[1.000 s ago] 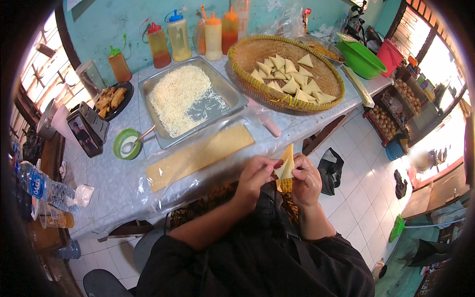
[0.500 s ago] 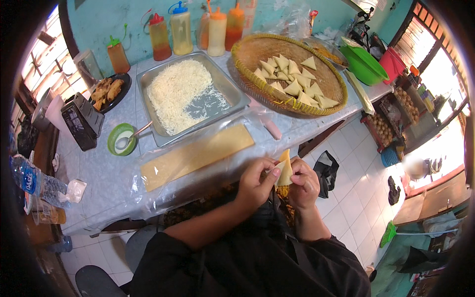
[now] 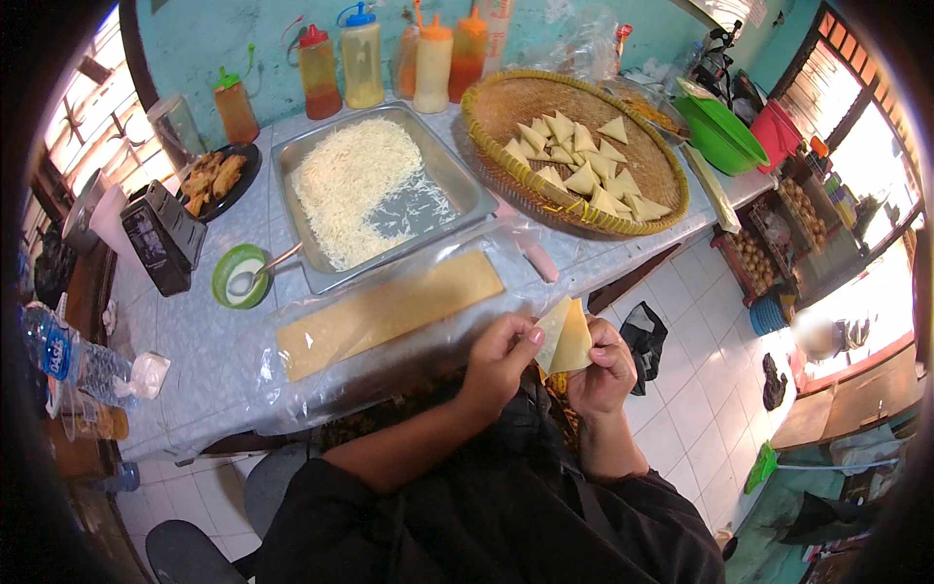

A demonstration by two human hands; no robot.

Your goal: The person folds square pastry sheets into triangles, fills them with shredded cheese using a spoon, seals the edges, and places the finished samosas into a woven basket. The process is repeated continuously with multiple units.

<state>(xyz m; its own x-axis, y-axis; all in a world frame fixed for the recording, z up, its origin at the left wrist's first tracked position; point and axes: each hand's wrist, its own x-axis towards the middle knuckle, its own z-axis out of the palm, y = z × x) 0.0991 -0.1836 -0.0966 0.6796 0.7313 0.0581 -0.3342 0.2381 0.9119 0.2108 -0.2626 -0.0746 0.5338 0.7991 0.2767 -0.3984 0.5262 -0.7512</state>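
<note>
Between my two hands, in front of the table's near edge, is a thin pale-yellow pastry sheet (image 3: pixel 566 341), folded into a pointed, pocket-like shape. My left hand (image 3: pixel 503 362) pinches its left side with thumb and fingers. My right hand (image 3: pixel 601 370) grips its right edge. Just left of the hands, a long strip of pastry sheets (image 3: pixel 389 316) lies on clear plastic on the table. Beyond the strip stands a metal tray (image 3: pixel 457 185) with shredded white filling (image 3: pixel 355 180). Folded pastry triangles (image 3: pixel 589 161) lie in a round woven tray (image 3: pixel 516 92) farther right.
A green bowl (image 3: pixel 226 268) of white paste with a spoon (image 3: pixel 277 258) stands left of the metal tray. Sauce bottles (image 3: pixel 360 63) line the wall. A black plate (image 3: pixel 241 187) of fried food and a black phone-like stand (image 3: pixel 156 243) are at left. A pink-handled knife (image 3: pixel 538 258) lies near the strip.
The pastry sheet has opened from a narrow cone into a wider folded shape. My right hand has shifted slightly right, away from the left one.
</note>
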